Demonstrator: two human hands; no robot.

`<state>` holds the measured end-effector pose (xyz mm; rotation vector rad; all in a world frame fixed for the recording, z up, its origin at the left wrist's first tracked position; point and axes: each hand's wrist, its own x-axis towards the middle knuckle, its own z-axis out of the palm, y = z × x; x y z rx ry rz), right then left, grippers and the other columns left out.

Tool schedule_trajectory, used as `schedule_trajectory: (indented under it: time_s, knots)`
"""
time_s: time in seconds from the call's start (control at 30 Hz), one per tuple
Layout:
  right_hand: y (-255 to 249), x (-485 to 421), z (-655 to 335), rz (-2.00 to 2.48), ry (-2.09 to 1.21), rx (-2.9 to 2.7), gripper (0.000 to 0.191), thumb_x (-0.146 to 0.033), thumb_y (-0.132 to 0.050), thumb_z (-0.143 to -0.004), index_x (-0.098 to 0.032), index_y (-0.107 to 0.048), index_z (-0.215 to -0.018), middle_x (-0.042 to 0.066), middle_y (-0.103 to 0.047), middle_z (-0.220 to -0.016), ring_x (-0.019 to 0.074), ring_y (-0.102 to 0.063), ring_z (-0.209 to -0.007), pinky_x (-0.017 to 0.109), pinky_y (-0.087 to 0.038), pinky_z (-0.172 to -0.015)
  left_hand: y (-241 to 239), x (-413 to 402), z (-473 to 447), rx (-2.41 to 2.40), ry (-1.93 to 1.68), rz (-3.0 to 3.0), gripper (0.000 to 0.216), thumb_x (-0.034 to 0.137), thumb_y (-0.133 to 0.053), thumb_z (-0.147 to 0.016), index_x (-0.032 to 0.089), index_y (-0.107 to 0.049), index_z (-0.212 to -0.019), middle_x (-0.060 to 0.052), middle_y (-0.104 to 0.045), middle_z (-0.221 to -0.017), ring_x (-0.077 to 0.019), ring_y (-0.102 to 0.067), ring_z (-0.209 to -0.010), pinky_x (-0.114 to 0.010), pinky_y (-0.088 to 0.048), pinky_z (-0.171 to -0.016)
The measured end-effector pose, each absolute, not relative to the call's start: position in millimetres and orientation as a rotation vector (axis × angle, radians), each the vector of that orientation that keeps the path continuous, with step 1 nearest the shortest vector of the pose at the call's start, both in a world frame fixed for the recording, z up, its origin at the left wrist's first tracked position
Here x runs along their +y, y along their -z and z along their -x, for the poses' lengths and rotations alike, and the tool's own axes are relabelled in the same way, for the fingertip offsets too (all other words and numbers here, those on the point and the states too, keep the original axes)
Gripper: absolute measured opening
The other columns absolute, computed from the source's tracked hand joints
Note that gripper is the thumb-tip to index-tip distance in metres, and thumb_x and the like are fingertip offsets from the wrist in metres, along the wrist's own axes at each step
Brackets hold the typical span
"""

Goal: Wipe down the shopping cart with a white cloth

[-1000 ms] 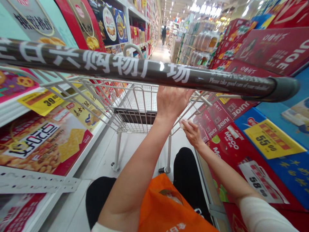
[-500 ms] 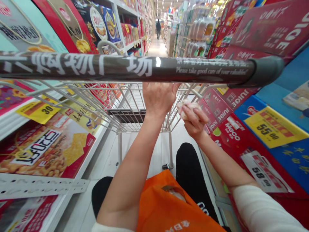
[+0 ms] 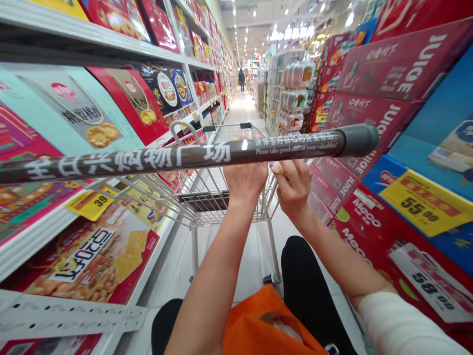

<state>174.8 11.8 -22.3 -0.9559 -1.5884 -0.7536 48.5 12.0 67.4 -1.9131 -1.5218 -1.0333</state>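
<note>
A dark brown shopping cart handle (image 3: pixel 177 157) with white lettering runs across the view, tilted up to the right. My left hand (image 3: pixel 246 177) reaches beneath its middle. Bits of its fingers show above the far side, but most are hidden by the bar, so I cannot tell whether they wrap round it. Close by on the right, my right hand (image 3: pixel 293 190) is closed on a crumpled white wipe (image 3: pixel 276 168), mostly covered by the fingers, just below the handle. Past both hands lies the cart's wire basket (image 3: pixel 207 182).
Shelves of boxed snacks with a yellow price tag (image 3: pixel 90 203) line the left. On the right stand stacked red juice cartons (image 3: pixel 384 64) and a blue box bearing another price tag (image 3: pixel 424 202). A person (image 3: pixel 241 79) stands far down the aisle.
My view has tilted up, so the handle appears lower and more slanted. My right hand, still holding the wipe, has moved up against the handle's underside, nearer my left hand.
</note>
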Motion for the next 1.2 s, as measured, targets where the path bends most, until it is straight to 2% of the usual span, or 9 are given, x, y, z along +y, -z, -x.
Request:
schedule_trajectory:
  time_s: [0.2,0.37,0.57,0.63,0.73,0.87,0.97,1.1,1.2]
  knots:
    - [38.0,21.9,-168.4,0.873,0.82,-1.504,0.023,-0.013,-0.053,-0.094,-0.024,-0.071,-0.103,0.006,-0.07,-0.121,0.0219,-0.054,-0.131,0.039,-0.048,-0.104,-71.3,4.6,-59.5,-1.517,0.96,1.85,0.029,0.032,-0.039,-0.098,0.02,-0.061,-0.112,-0.012,-0.067,-0.104,-0.0302,-0.057,-0.107,-0.045,-0.042,-0.094]
    - [28.2,23.8,-168.1,0.924,0.656,-1.439,0.027,-0.015,-0.049,-0.094,-0.026,-0.071,-0.104,0.006,-0.069,-0.122,0.0219,-0.055,-0.128,0.041,-0.047,-0.104,-72.1,7.6,-73.6,-1.522,0.943,1.845,0.03,0.029,-0.038,-0.097,0.018,-0.062,-0.111,-0.013,-0.066,-0.104,-0.031,-0.058,-0.104,-0.046,-0.043,-0.092]
    - [46.0,40.0,-173.1,0.955,0.604,-1.381,0.024,-0.017,-0.051,-0.093,-0.026,-0.073,-0.096,0.006,-0.07,-0.118,0.0247,-0.055,-0.127,0.046,-0.049,-0.103,-56.6,7.0,-77.2,-1.392,1.023,1.982,0.038,0.032,-0.038,-0.099,0.024,-0.058,-0.13,-0.011,-0.066,-0.12,-0.0281,-0.053,-0.123,-0.046,-0.037,-0.107]
    - [53.2,37.6,-179.4,0.9,0.627,-1.439,0.023,-0.015,-0.052,-0.092,-0.025,-0.073,-0.092,0.007,-0.071,-0.116,0.0235,-0.057,-0.124,0.043,-0.052,-0.1,-42.2,0.2,-67.3,-1.355,1.043,1.986,0.04,0.04,-0.041,-0.098,0.026,-0.059,-0.131,-0.01,-0.065,-0.123,-0.0278,-0.05,-0.128,-0.047,-0.032,-0.112]
    - [46.5,28.5,-188.2,0.832,0.617,-1.466,0.025,-0.011,-0.051,-0.092,-0.024,-0.072,-0.091,0.006,-0.069,-0.118,0.0228,-0.057,-0.123,0.043,-0.053,-0.1,-19.3,-10.2,-46.3,-1.346,1.059,1.919,0.041,0.041,-0.047,-0.096,0.027,-0.058,-0.133,-0.011,-0.061,-0.13,-0.0289,-0.046,-0.133,-0.05,-0.023,-0.119]
    - [20.2,27.0,-188.1,0.883,0.563,-1.378,0.026,-0.014,-0.051,-0.092,-0.028,-0.071,-0.1,0.005,-0.063,-0.127,0.026,-0.049,-0.134,0.052,-0.046,-0.108,-8.0,-14.0,-24.3,-1.406,1.047,1.838,0.044,0.037,-0.049,-0.095,0.022,-0.057,-0.135,-0.014,-0.056,-0.136,-0.0317,-0.04,-0.138,-0.053,-0.024,-0.119]
    - [15.5,32.7,-178.6,0.857,0.541,-1.407,0.03,-0.015,-0.046,-0.094,-0.03,-0.07,-0.106,0.004,-0.063,-0.128,0.0242,-0.045,-0.138,0.049,-0.045,-0.11,-13.1,-13.6,-18.4,-1.462,1.002,1.875,0.044,0.035,-0.046,-0.096,0.019,-0.056,-0.136,-0.015,-0.055,-0.139,-0.0323,-0.039,-0.139,-0.052,-0.029,-0.117]
    - [28.7,28.2,-170.6,0.758,0.51,-1.507,0.037,-0.011,-0.039,-0.096,-0.028,-0.069,-0.112,0.004,-0.064,-0.127,0.0196,-0.047,-0.136,0.043,-0.046,-0.111,-16.2,-17.8,-15.5,-1.498,0.941,1.927,0.049,0.034,-0.046,-0.095,0.023,-0.049,-0.143,-0.012,-0.048,-0.149,-0.0322,-0.035,-0.142,-0.054,-0.028,-0.117]
    - [31.3,25.5,-176.9,0.841,0.485,-1.497,0.037,-0.012,-0.04,-0.096,-0.027,-0.07,-0.109,0.005,-0.063,-0.13,0.0204,-0.047,-0.136,0.044,-0.044,-0.112,-13.3,-21.2,-12.6,-1.518,0.86,1.971,0.057,0.029,-0.047,-0.093,0.028,-0.038,-0.15,-0.009,-0.041,-0.156,-0.0305,-0.028,-0.147,-0.055,-0.025,-0.119]
